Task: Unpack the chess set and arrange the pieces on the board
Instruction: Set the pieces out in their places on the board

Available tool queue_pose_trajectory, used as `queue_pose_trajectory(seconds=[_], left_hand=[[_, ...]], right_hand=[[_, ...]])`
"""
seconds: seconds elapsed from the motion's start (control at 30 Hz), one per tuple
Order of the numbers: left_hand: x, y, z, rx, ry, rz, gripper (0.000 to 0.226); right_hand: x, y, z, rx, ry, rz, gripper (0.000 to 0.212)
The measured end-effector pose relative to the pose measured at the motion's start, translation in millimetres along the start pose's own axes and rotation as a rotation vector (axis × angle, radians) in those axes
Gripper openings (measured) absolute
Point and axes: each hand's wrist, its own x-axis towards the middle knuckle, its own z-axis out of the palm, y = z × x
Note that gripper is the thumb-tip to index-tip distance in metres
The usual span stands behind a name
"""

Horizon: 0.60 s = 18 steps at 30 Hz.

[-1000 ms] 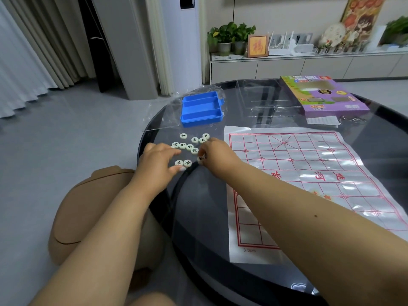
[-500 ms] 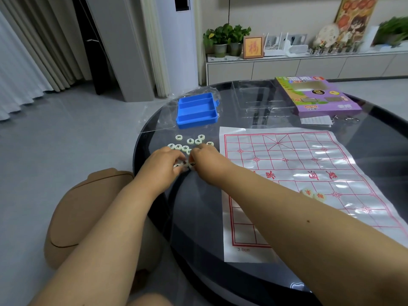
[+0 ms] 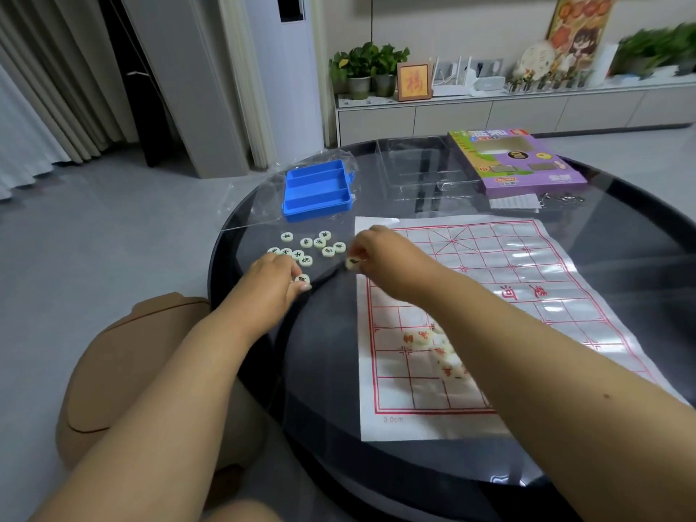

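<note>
Your right hand [image 3: 380, 258] pinches one small round cream-coloured chess piece with a dark character [image 3: 353, 262] between curled fingers, held at the left edge of the white paper chessboard sheet printed with a red grid [image 3: 527, 280]. Your left hand [image 3: 273, 278] lies on the round dark glass-topped desk [image 3: 331, 371], its fingertips curled round a second cream disc piece [image 3: 302, 279] near the desk's left rim. Both grips are therefore closed on a piece each. A loose cluster of cream disc pieces with dark characters [image 3: 307, 246] lies on the desk between your hands and the blue plastic three-compartment tray [image 3: 318, 190], which sits on a clear plastic wrapper [image 3: 263, 205] toward the far left of the desk. A group of cream disc pieces with red characters [image 3: 433, 348] lies on the near half of the chessboard sheet, partly hidden by your right forearm. The purple cardboard game box [image 3: 518, 163] lies at the far side of the desk, beyond the sheet, with a clear plastic insert [image 3: 422, 163] just to its left and a small white paper slip [image 3: 514, 201] in front of it.
</note>
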Motion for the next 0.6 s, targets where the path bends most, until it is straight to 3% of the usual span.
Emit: queue_pose_trajectory(seconds=[0.33,0.6], left_hand=[[-14,121,11,-0.083,-0.157,0.248,0.031],[29,136,21,-0.028,-0.143,0.188,0.030]], right_hand=[[-97,88,-54,-0.044,-0.092,0.171,0.020],[-62,115,-58,-0.049,-0.026,0.233,0.019]])
